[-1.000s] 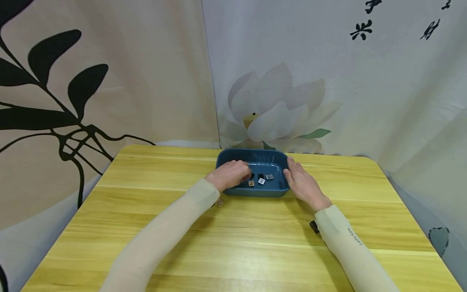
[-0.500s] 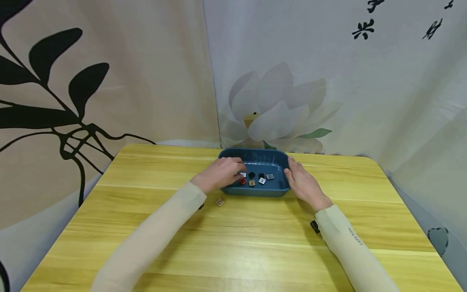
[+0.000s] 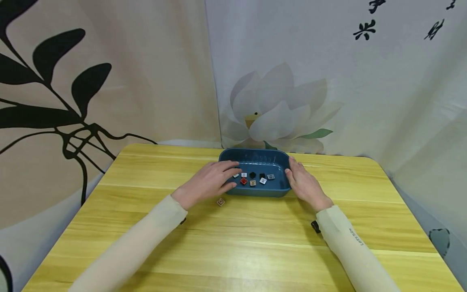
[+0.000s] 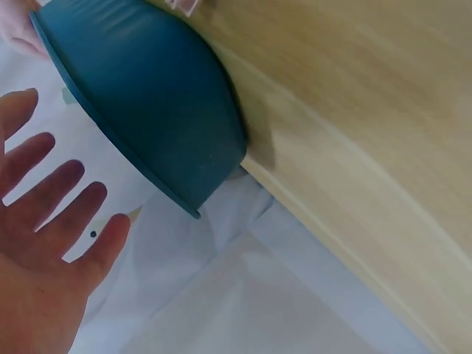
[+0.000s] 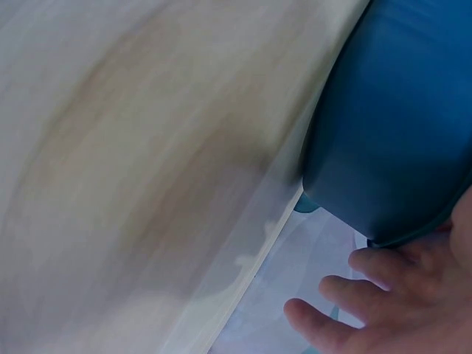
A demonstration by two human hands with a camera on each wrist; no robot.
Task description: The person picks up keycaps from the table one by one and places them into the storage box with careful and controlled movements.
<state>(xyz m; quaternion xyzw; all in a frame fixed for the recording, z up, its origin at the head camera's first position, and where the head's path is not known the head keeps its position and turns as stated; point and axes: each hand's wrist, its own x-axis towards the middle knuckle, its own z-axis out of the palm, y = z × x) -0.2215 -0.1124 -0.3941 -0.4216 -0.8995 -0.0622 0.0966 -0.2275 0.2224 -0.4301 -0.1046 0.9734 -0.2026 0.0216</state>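
A deep blue rectangular basin [image 3: 255, 192] stands near the table's far edge. Several small square pieces lie inside: a red piece [image 3: 243, 181], a black piece [image 3: 253, 175], a tan piece [image 3: 253, 183], a white piece [image 3: 263, 181], a grey piece [image 3: 270, 177] and others. Over the basin's left end, my left hand [image 3: 208, 180] has its fingers spread and holds nothing; a pale piece peeks out by its fingers. My right hand [image 3: 306, 184] holds the basin's right rim, thumb over the edge, other fingers [image 5: 361, 295] beyond it outside.
One reddish square piece [image 3: 220, 202] lies on the wooden table [image 3: 233, 251] in front of the basin's left corner. Behind the far edge hangs a printed curtain [image 3: 164, 73] with a leaf and lotus pattern.
My left hand has drawn back leftward out of the basin, its curled fingers opening out and uncovering the red piece and pale pieces. My right hand has stayed at the rim.
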